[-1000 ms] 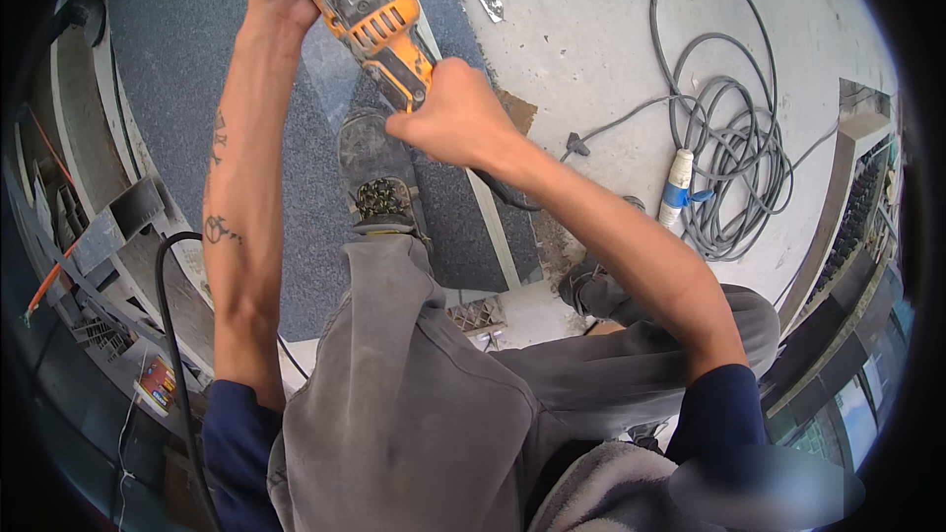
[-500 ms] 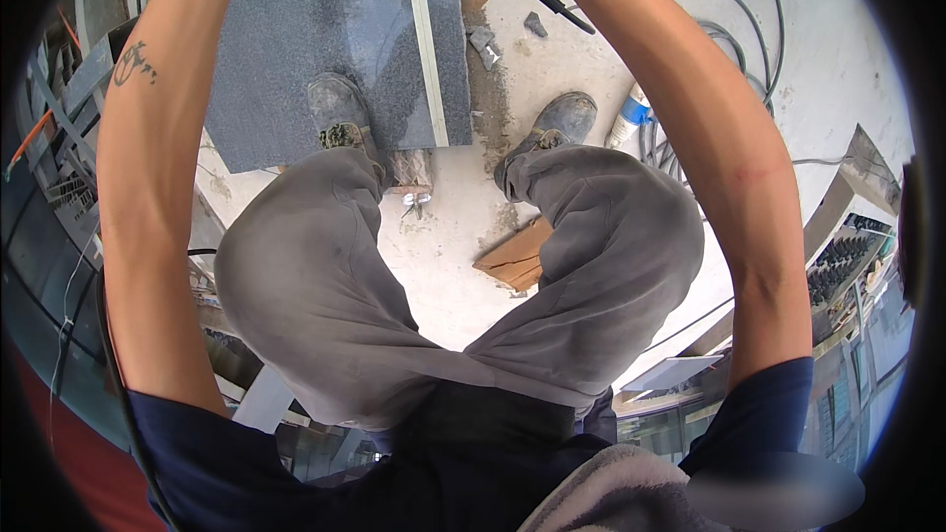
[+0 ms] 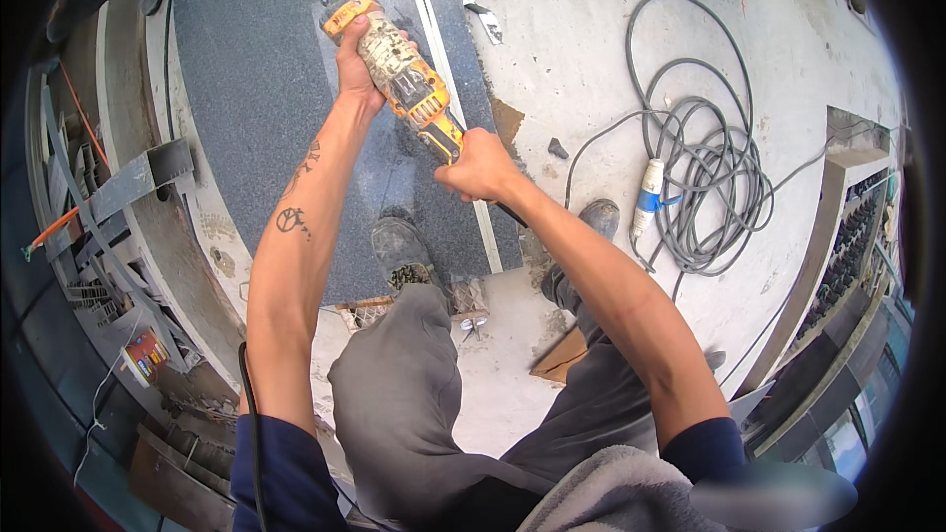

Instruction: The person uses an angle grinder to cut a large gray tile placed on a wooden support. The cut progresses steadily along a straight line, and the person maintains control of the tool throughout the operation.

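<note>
Standing on the grey stone slab point(image 3: 256, 108), which spreads beneath my grip, I hold the yellow angle grinder point(image 3: 399, 74) over it. My left hand point(image 3: 357, 64) wraps its front body; my right hand point(image 3: 480, 166) clenches its rear handle. A coiled grey cable point(image 3: 705, 187) lies well right.

dusty yellow angle grinder point(image 3: 399, 74), held aslant over grey stone slab point(image 3: 256, 89).

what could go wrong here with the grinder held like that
Both hands are bare: the left hand grips the angle grinder close behind its disc, so a slip or kickback could cut it. The boot stands on the grey slab below the tool. The coiled cable nearby might trip.
</note>
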A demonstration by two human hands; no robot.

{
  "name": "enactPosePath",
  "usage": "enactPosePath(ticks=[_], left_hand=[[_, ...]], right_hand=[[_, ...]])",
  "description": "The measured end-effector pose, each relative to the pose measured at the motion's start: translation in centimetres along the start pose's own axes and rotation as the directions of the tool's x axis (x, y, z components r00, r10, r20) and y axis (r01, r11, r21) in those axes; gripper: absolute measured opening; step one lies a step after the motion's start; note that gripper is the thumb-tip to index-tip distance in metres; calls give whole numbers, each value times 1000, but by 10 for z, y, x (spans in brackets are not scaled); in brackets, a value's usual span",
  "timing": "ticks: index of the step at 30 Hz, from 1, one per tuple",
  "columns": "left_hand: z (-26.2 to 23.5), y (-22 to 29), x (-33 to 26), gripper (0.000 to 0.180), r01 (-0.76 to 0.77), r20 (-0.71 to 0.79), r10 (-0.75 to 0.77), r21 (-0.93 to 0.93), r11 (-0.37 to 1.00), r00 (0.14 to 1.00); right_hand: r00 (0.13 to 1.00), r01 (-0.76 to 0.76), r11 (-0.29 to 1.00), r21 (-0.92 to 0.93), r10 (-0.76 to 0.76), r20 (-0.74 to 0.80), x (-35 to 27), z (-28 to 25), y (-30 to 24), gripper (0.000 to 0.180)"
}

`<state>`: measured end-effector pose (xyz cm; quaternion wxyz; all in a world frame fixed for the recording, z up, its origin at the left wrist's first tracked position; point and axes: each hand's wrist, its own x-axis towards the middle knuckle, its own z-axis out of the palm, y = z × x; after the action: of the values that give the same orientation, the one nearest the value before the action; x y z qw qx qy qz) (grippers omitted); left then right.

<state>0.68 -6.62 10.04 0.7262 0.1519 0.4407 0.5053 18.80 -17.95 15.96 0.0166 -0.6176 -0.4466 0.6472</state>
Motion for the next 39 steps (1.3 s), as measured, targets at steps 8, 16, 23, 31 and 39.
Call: enactPosePath(ticks=[8,16,23,31,39], left_hand=[[-31,-23,-1,61,145,-16,-144,90,985,989],[-53,-65,0,61,126,124,-150,181,975,981],[-60,-80,11,59,136,177,-161,145,980,971],[-68,-76,36,59,183,185,-207,139,973,961],[-68,-74,43,60,208,217,-233,132,969,948]], right_hand=[[994,-47,988,148,62,-94,10,64,26,19],[989,48,976,213,-17,-144,31,99,78,20],[989,-22,978,210,52,-137,42,102,86,21],[980,-21,971,240,67,-186,57,103,71,19],[976,-54,969,241,102,-195,60,102,66,21]])
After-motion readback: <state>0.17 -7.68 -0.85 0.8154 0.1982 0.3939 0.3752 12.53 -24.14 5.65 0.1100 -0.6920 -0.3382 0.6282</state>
